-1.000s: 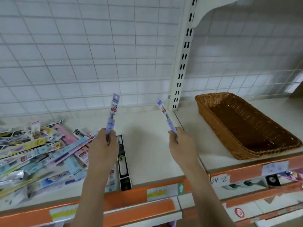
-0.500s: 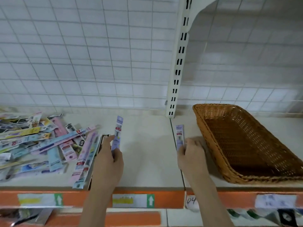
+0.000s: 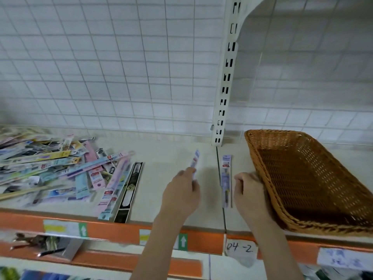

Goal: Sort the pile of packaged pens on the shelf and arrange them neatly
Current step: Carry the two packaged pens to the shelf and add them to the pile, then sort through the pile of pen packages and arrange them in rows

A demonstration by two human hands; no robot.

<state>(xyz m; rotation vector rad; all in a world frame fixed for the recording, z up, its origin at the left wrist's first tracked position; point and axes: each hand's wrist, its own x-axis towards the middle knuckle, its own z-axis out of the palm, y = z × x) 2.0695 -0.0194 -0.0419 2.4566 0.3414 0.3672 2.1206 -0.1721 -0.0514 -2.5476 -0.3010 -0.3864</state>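
- The shelf (image 3: 165,199) carries everything; a wicker basket (image 3: 314,178) stands on its right part, and the pile of packaged pens (image 3: 60,170) sprawls over the left, well apart from both hands, its packs lying at all angles.
- The left hand (image 3: 181,195) is the nearer one to that pile. Its fingers are curled round the lower end of a lilac pen pack (image 3: 195,161), which rises up and away from the person towards the back wall.
- The right hand (image 3: 248,193) sits just beside the basket's near-left rim, fingers loosely curled and holding nothing.
- A second pen pack (image 3: 226,178) lies flat on the shelf just left of the right hand, between the two hands. Its long axis runs front to back, header end pointing to the wall.
- My reading: the held pack belongs parallel beside the laid one.
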